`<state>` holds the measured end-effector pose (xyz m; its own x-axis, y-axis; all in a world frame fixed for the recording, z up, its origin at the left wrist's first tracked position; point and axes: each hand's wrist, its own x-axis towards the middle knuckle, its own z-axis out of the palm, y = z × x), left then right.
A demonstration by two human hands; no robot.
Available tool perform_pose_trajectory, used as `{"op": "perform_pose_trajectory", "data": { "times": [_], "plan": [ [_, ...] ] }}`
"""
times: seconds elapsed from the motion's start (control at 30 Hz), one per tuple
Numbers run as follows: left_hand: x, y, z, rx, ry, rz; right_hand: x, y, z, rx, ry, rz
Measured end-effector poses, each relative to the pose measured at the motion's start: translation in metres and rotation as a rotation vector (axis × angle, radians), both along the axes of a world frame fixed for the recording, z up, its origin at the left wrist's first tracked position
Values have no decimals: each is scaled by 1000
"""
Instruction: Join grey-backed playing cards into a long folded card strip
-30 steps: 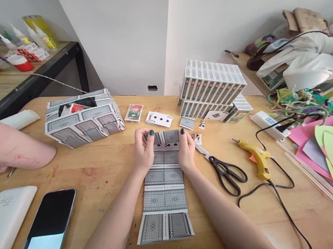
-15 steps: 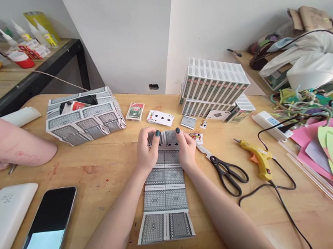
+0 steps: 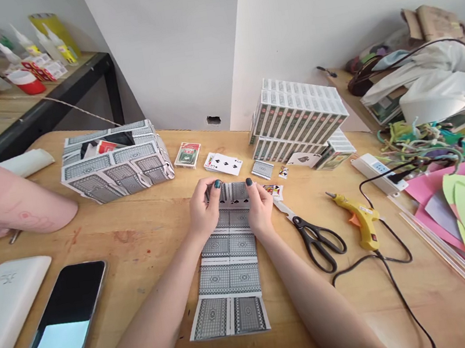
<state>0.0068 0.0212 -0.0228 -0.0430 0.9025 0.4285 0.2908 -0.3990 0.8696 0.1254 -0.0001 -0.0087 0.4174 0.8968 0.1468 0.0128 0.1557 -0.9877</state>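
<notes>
A long strip of joined playing cards [image 3: 229,277], grey patterned backs up, runs along the wooden table toward me. Its far end is lifted and folded, showing some spade faces. My left hand [image 3: 203,211] grips the left edge of that far end, thumb on top. On the opposite edge my right hand [image 3: 259,208] pinches the cards the same way. Their undersides and the fingers beneath are hidden. Just right of my right hand lie a face card [image 3: 276,191] and black-handled scissors [image 3: 313,237], blades pointing away.
A card-covered box [image 3: 114,163] stands back left, a stack of card packs [image 3: 298,113] back right. A yellow glue gun [image 3: 358,219] with its cord lies right, near a power strip [image 3: 377,171]. A phone [image 3: 59,336] and pink roll [image 3: 10,194] are left.
The view has shifted very slightly. Both hands keep their hold on the far end of the card strip, with hardly any movement.
</notes>
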Motion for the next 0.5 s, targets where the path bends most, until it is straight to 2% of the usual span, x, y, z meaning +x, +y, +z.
{"op": "perform_pose_trajectory", "data": {
  "times": [0.33, 0.5],
  "plan": [
    [2, 1, -4, 13, 27, -15, -3, -5, -7, 14, -74, -90],
    [0, 1, -4, 82, 51, -37, -1, -6, -12, 52, -31, -43]
  ]
}}
